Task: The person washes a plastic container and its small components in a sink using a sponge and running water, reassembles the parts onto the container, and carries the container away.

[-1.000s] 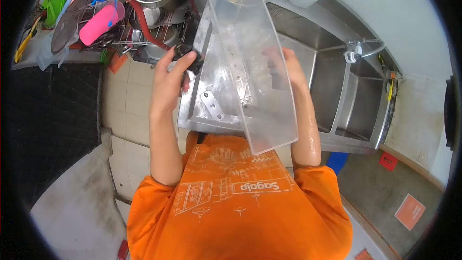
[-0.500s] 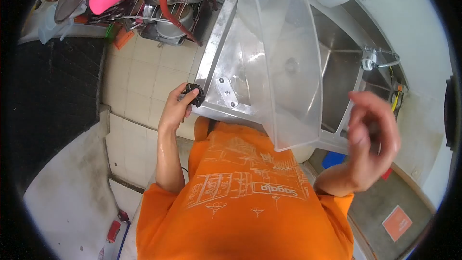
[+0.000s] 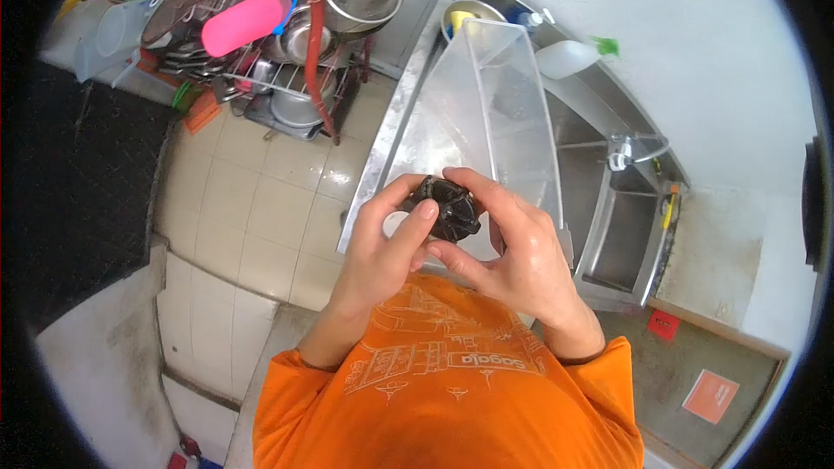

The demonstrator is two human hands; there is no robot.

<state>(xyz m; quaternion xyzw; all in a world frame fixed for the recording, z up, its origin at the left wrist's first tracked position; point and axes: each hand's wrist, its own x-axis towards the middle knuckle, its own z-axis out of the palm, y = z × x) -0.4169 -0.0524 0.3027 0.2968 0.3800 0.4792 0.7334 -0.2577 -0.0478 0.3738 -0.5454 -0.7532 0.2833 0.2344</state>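
Note:
A black, round, finned part [image 3: 452, 212] sits between my two hands in front of my chest, over the front edge of the steel sink counter [image 3: 382, 175]. My left hand [image 3: 379, 252] grips it from the left, thumb across its face. A small white round piece [image 3: 393, 224] shows among the left fingers; how it joins the black part is hidden. From the right, my right hand [image 3: 527, 247] closes on the part, forefinger at its top edge and thumb below. Just behind the hands stands a large clear plastic bin [image 3: 514, 104].
Beyond the bin are a bowl [image 3: 493, 13] with a yellow sponge [image 3: 462, 21] and a white bottle [image 3: 565, 58]. A sink basin [image 3: 621, 234] and tap [image 3: 621, 155] are at right. At upper left, a dish rack [image 3: 287, 78] holds pots and strainers.
My left hand has brought the black part right, in front of my chest. My right hand has come in from the right and taken hold of it. The view has shifted.

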